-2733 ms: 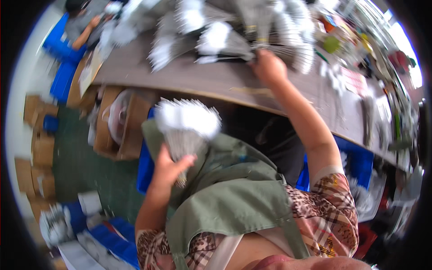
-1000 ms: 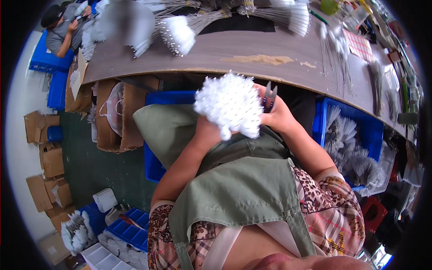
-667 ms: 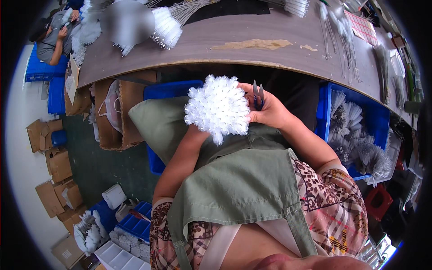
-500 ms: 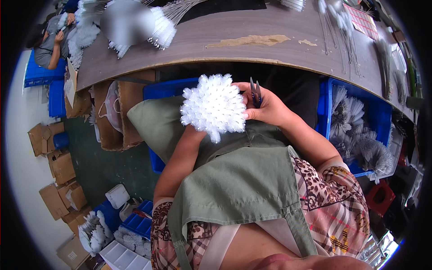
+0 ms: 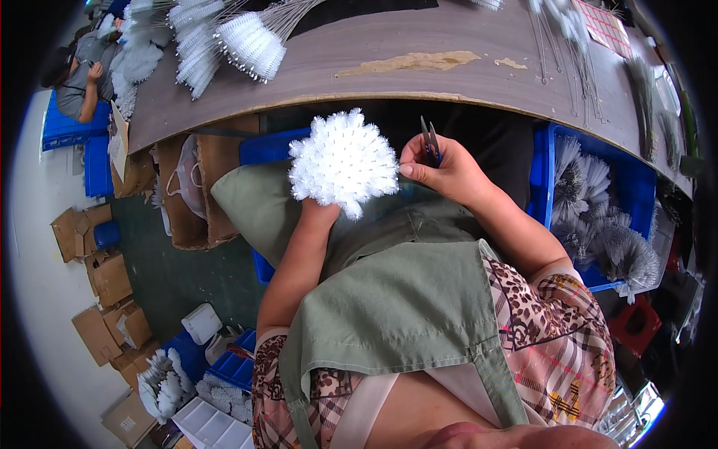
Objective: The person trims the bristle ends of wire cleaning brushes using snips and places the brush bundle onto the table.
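Note:
A round bundle of white bristle brushes (image 5: 344, 161) is held up over my lap, tips facing me. My left hand (image 5: 321, 212) grips it from below; the bristles hide its fingers. Just right of the bundle is my right hand (image 5: 443, 170), thumb and forefinger pinched together close to the outermost bristles. A small pair of snips (image 5: 431, 144) with dark blades and blue handles is tucked in that hand, blades pointing up and away. Whether the fingertips pinch a bristle is too small to tell.
Beyond my lap stands a brown worktable (image 5: 314, 75) bearing more white brushes (image 5: 250, 46) with wire stems. A blue crate (image 5: 542, 176) of wire brushes sits at right, a cardboard box (image 5: 217, 179) at left. Another person (image 5: 78, 78) works at far left.
The bundle has shifted slightly left and away from me in my left hand. My right hand, earlier touching its edge, is now a little apart from it, snips still held.

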Tool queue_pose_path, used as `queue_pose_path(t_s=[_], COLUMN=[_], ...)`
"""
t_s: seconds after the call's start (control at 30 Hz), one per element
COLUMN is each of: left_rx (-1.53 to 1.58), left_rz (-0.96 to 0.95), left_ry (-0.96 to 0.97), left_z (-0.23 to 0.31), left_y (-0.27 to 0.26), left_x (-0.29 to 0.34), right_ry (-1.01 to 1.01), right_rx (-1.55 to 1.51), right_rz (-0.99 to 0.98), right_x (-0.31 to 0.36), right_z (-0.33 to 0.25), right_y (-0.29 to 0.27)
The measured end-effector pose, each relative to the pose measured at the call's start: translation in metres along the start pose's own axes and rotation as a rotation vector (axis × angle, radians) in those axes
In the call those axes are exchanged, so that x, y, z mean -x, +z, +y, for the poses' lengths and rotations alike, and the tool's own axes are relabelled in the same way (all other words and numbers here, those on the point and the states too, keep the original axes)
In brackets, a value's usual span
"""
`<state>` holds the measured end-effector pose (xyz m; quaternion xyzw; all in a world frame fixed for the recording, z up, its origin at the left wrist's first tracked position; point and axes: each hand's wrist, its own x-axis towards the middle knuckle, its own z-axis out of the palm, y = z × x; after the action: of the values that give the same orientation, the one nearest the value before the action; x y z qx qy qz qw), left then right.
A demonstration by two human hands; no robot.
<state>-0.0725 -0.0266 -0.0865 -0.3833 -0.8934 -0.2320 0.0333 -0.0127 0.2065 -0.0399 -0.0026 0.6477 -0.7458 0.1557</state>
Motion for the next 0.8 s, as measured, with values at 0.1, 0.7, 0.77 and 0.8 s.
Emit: queue_pose_path(t_s=[0.1, 0.7, 0.77, 0.8], left_rx=[0.185, 0.500, 0.681, 0.863], left_rz=[-0.022, 0.411, 0.449, 0.488], left_ry=[-0.144, -0.488, -0.515, -0.546], left_z=[0.005, 0.021, 0.027, 0.028], left_y=[-0.005, -0.024, -0.029, -0.030], left_x=[0.002, 0.019, 0.018, 0.016], right_ry=[-0.041, -0.336, -0.318, -0.299], right_rx=[0.099, 0.890, 0.936, 0.961], right_rz=[0.019, 0.082, 0.060, 0.031], right_x=[0.006, 0.014, 0.014, 0.013], right_z=[-0.008, -0.055, -0.056, -0.054], right_y=[-0.002, 0.007, 0.007, 0.006])
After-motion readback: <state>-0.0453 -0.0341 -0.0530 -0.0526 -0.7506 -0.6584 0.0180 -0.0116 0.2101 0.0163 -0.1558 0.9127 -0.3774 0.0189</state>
